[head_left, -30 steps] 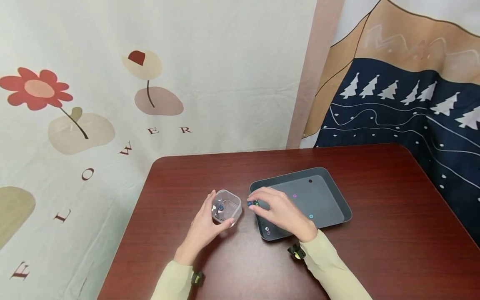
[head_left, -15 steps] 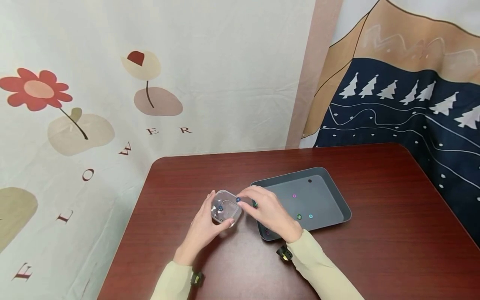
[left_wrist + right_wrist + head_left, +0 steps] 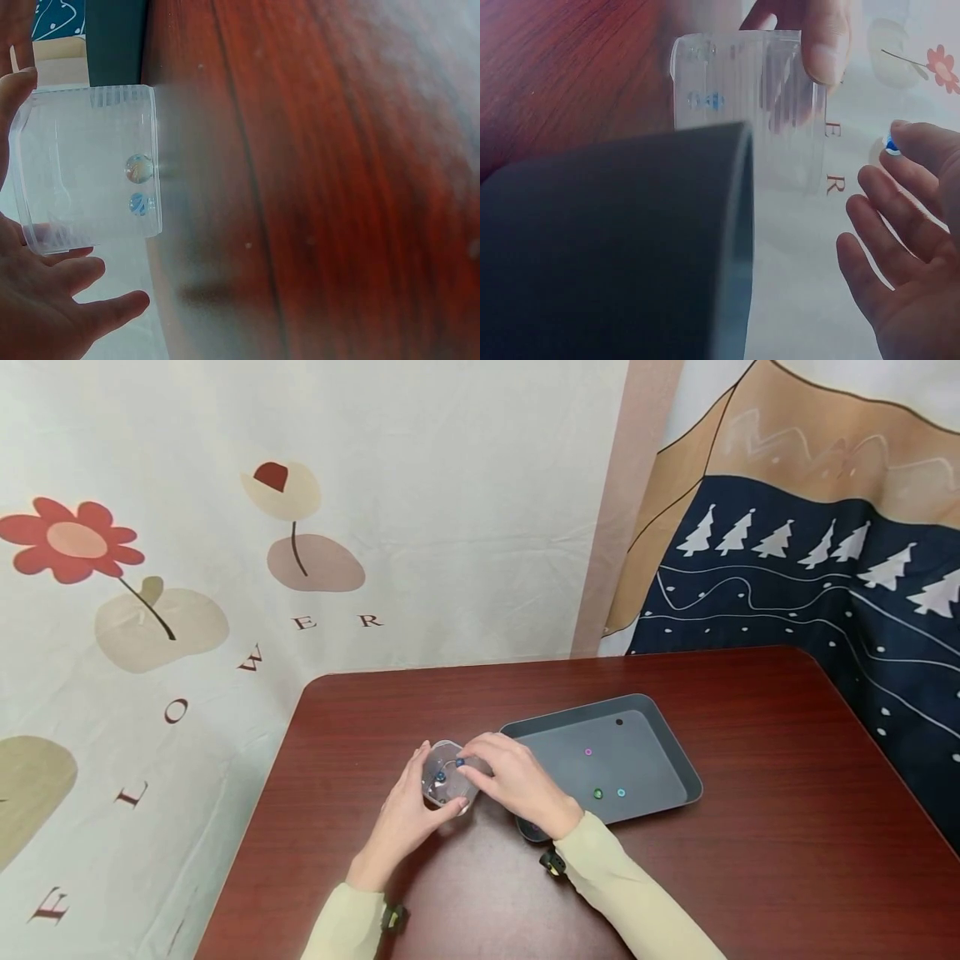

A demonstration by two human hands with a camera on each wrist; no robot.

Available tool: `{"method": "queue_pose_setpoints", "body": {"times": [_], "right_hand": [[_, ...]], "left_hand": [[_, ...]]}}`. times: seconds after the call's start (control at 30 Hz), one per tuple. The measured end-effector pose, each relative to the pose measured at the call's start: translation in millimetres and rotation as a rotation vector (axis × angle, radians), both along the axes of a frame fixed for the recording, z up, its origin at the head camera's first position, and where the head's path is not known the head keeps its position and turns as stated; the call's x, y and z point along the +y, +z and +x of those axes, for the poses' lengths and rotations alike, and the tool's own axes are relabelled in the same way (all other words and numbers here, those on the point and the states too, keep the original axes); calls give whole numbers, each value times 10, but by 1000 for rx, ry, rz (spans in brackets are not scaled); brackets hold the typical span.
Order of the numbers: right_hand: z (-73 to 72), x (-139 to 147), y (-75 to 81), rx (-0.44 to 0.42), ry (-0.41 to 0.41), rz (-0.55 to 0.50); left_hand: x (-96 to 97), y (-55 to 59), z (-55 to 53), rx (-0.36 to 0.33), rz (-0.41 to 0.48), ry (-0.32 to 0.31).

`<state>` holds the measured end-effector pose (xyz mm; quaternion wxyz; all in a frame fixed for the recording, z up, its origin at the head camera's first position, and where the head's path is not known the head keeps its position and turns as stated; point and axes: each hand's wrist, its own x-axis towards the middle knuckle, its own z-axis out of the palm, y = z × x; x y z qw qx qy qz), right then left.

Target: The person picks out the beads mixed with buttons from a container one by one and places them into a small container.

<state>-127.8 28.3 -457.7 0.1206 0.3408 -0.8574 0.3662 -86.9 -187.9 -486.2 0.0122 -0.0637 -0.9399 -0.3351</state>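
Note:
My left hand [image 3: 405, 818] holds a clear plastic box [image 3: 82, 135] on the table, thumb on the near side and fingers along the other. Inside it, low down, lie small glass marbles, one of them a blue-patterned marble [image 3: 139, 203] beside a clear, multicoloured marble [image 3: 139, 169]. Over the box's open top is my right hand [image 3: 517, 781], pinching a blue marble [image 3: 892, 143] between thumb and index finger. In the right wrist view its other fingers are spread and loosely bent. The blue marble [image 3: 460, 762] overlaps the box's opening in the head view.
A dark grey tray [image 3: 645, 756] stands right of the box, its near-left part hidden by my right hand. On it are a green marble [image 3: 597, 793], a pink ring [image 3: 588, 752], a blue ring [image 3: 621, 792] and a small dark round spot [image 3: 619, 722]. A printed cloth [image 3: 465, 527] hangs behind the table.
My right hand has moved left from the tray's edge to over the box, carrying the blue marble. The green marble on the tray has come into view. The left hand and box have stayed put.

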Motion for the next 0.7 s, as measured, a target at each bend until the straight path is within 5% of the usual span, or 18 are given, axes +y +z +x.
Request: {"method": "queue_pose_setpoints", "body": {"times": [0.7], "right_hand": [[-70,-133,-115,-22,-15,99]], "left_hand": [[-6,-19,4,-3,5,-11]]}}
